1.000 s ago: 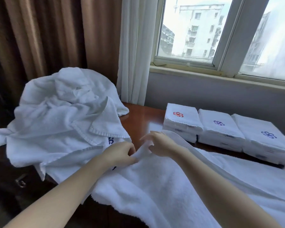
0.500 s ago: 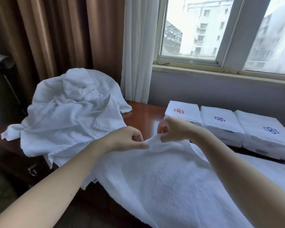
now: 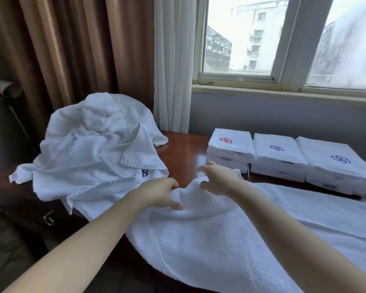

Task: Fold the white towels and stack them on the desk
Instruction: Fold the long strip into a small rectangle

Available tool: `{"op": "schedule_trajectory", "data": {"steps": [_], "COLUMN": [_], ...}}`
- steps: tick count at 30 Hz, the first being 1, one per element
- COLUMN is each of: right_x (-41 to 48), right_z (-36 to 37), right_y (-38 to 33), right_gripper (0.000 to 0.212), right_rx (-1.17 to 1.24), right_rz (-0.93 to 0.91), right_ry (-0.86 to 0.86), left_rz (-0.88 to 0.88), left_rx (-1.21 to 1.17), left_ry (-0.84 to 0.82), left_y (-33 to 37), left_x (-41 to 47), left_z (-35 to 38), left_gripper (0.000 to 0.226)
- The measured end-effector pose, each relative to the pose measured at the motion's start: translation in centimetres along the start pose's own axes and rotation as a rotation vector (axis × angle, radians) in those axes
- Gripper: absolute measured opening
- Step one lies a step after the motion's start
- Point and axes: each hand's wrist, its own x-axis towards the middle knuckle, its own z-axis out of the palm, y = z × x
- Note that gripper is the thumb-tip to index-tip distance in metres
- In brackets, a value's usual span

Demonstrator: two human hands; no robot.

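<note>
A large white towel [image 3: 230, 235] lies spread across the front of the brown desk [image 3: 182, 151]. Its far left end is bunched up between my hands. My left hand [image 3: 160, 194] pinches that end from the left with curled fingers. From the right, my right hand [image 3: 218, 180] grips the same bunched end, fingers curled into the cloth. A heap of unfolded white towels [image 3: 93, 153] sits on the desk's left end. Three stacks of folded towels stand along the back right: one with a red logo [image 3: 230, 146] and two with blue logos [image 3: 278, 155] [image 3: 336, 166].
Brown curtains [image 3: 72, 49] and a white sheer curtain [image 3: 171, 60] hang behind the desk's left part. A window and its sill [image 3: 283, 92] run behind the folded stacks. The desk's left edge drops to the floor, with a metal drawer pull [image 3: 49, 218] below it.
The towel end rose off the desk between both hands, then came back down. It now lies bunched lower, with my hands slightly further apart. The view tilted up a little.
</note>
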Motion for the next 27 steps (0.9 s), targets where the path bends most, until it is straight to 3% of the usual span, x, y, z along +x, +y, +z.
{"op": "schedule_trajectory", "data": {"steps": [3,6,9,12,17,19,22,27], "right_x": [0.7,1.4,1.8,2.0,2.0,1.8,1.6,2.9], "right_z": [0.3,0.0,-0.5,-0.9,-2.5,-3.8,-6.4,-10.8], "right_y": [-0.6,-1.9,-2.4,-2.5,-3.0,-3.1,-3.2,-4.1], "right_gripper": [0.054,0.061,0.055,0.045,0.015,0.017,0.015,0.016], "right_rx": [-0.043,0.132,0.251,0.202,0.002,-0.007,0.036,0.023], "right_rz": [-0.119,-0.138,-0.188,-0.208,-0.194,-0.18,-0.137,-0.061], "right_ry": [-0.021,-0.188,-0.321,-0.334,-0.133,-0.012,0.188,0.407], "left_rz": [0.016,0.05,0.1,0.113,0.072,0.081,0.125,0.142], "left_rx": [-0.046,-0.103,-0.102,-0.115,-0.353,-0.431,-0.464,-0.645], "left_ry": [0.06,0.107,0.123,0.09,0.025,0.031,0.127,0.348], "left_y": [0.0,-0.2,-0.3,-0.6,-1.1,-1.0,-1.2,-2.1], "left_x": [-0.3,-0.5,-0.7,-0.5,-0.5,-0.2,0.4,1.8], "left_z": [0.1,0.3,0.5,0.6,0.2,-0.8,-3.2,-7.7], "left_gripper": [0.054,0.046,0.033,0.028,0.065,0.056,0.016,0.032]}}
